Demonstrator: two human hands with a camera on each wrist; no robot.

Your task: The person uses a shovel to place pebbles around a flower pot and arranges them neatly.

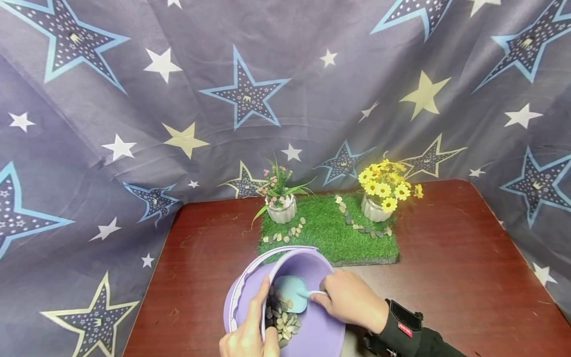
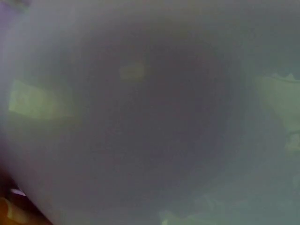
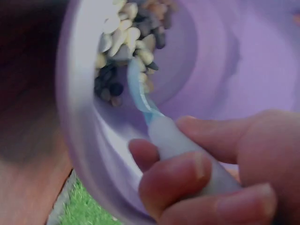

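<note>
A purple bucket (image 1: 323, 327) is tilted, its mouth turned towards the head camera. My left hand (image 1: 247, 334) grips its rim on the left side. Grey, black and cream pebbles (image 1: 285, 325) lie heaped inside. With curled fingers, my right hand (image 1: 354, 301) holds a toy shovel (image 1: 291, 292) by its white handle. The light-blue blade reaches into the bucket, right at the pebbles (image 3: 126, 37) in the right wrist view. A pale, blurred surface (image 2: 154, 117) fills most of the left wrist view, with a bit of finger at the lower left corner.
Behind the bucket, a mat of artificial grass (image 1: 330, 243) lies on the reddish-brown table (image 1: 455, 277). On it stand a pink-flowered pot (image 1: 282, 210) and a yellow-flowered pot (image 1: 376, 208), with pebble rows (image 1: 287, 232) in front. A star-printed curtain (image 1: 312, 89) hangs around the table.
</note>
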